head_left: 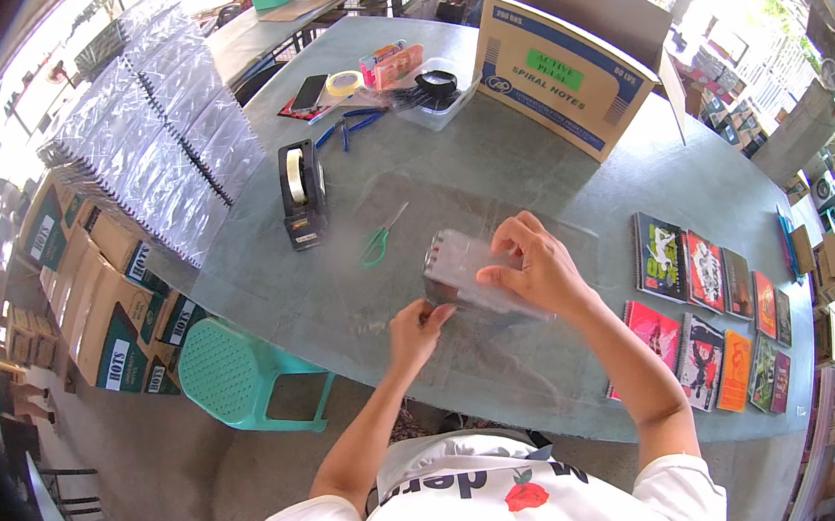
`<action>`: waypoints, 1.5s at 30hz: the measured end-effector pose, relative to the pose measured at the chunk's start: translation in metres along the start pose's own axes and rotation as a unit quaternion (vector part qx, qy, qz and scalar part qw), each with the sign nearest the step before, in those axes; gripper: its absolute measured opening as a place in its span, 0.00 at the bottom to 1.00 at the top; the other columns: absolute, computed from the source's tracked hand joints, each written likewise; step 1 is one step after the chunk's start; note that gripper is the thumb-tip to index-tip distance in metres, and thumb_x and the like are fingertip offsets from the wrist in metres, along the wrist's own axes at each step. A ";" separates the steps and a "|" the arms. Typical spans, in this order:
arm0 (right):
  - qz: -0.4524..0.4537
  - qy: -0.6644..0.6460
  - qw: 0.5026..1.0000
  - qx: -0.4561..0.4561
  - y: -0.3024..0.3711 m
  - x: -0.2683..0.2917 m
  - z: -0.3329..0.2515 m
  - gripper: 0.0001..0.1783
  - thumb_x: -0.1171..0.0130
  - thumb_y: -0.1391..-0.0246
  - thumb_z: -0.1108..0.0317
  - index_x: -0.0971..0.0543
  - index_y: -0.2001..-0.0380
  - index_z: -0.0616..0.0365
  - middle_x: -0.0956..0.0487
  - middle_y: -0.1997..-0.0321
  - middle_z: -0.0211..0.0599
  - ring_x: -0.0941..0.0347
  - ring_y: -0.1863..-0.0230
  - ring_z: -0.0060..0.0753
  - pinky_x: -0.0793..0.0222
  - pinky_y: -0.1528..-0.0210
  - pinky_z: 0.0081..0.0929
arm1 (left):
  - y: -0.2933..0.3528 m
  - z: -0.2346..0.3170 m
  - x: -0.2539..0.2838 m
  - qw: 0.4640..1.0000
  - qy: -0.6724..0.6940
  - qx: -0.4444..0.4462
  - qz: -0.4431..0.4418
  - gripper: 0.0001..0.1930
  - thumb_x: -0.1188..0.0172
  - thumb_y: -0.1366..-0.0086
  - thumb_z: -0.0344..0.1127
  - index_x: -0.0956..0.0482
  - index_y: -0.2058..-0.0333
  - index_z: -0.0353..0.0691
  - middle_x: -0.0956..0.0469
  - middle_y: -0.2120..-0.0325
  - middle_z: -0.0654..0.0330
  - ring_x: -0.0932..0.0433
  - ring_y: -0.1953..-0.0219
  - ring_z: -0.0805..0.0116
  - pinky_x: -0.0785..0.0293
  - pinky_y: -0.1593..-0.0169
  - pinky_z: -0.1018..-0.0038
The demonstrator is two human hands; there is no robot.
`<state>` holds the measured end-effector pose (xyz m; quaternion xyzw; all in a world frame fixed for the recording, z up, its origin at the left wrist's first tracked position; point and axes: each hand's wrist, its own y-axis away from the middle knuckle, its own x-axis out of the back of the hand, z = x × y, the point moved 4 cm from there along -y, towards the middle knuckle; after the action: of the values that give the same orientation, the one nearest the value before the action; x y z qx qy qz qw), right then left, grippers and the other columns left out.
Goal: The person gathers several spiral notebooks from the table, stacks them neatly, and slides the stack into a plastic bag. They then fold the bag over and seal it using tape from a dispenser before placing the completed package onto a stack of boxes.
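Near the table's front edge lies a small spiral notebook [459,256] with a pale grey top face and a coil at its left end. Transparent plastic film [571,236] spreads on the tabletop around it. My left hand [419,335] pinches the notebook's near left corner between thumb and fingers. Over the right part of the notebook, my right hand [541,267] has its fingers bent toward the thumb, gripping what looks like the film; its grip is partly hidden. Green-handled scissors [378,245] lie left of the notebook, beside a black tape dispenser [303,196].
Several colourful spiral notebooks [661,255] lie in rows at right. A cardboard box [561,81] stands at the back. Blue pliers [345,130], a phone [310,92] and a plastic tub [438,108] lie farther back. Left are plastic-wrapped notebook stacks [164,134] and a green stool [237,368].
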<state>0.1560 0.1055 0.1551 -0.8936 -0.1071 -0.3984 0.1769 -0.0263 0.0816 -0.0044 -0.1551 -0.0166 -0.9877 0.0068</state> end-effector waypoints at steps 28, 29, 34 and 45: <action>-0.339 -0.681 0.558 0.330 0.025 -0.046 -0.258 0.34 0.39 0.57 0.44 0.23 0.66 0.72 0.23 0.63 0.55 0.24 0.63 0.50 0.29 0.61 0.37 | -0.116 0.256 0.544 0.866 0.214 -0.209 0.400 0.44 0.37 0.47 0.42 0.58 0.38 0.59 0.31 0.58 0.53 0.25 0.65 0.63 0.26 0.72 0.68; -0.323 -0.706 0.544 0.319 0.020 -0.049 -0.261 0.33 0.39 0.56 0.44 0.22 0.68 0.72 0.22 0.67 0.54 0.23 0.67 0.48 0.28 0.65 0.37 | -0.126 0.242 0.559 0.873 0.199 -0.182 0.407 0.43 0.37 0.47 0.44 0.57 0.39 0.59 0.31 0.59 0.54 0.25 0.66 0.63 0.26 0.73 0.67; -0.247 -0.789 0.529 0.190 0.007 -0.020 -0.295 0.31 0.40 0.55 0.47 0.23 0.68 0.73 0.23 0.68 0.55 0.25 0.69 0.49 0.29 0.67 0.36 | -0.159 0.218 0.580 0.895 0.184 -0.148 0.379 0.40 0.40 0.47 0.51 0.53 0.41 0.51 0.31 0.57 0.57 0.25 0.65 0.60 0.28 0.70 0.57; -0.009 -0.614 0.682 0.396 -0.008 -0.023 -0.206 0.31 0.36 0.59 0.48 0.25 0.65 0.69 0.24 0.66 0.50 0.26 0.66 0.47 0.31 0.66 0.35 | -0.103 0.220 0.409 0.711 -0.347 -0.461 0.401 0.12 0.50 0.36 0.31 0.27 0.57 0.33 0.25 0.71 0.56 0.28 0.72 0.73 0.32 0.70 0.78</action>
<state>-0.0013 0.0289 0.2675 -0.7834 -0.3474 0.3177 0.4057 -0.3507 0.1889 0.3268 -0.4630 0.5037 -0.6536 0.3236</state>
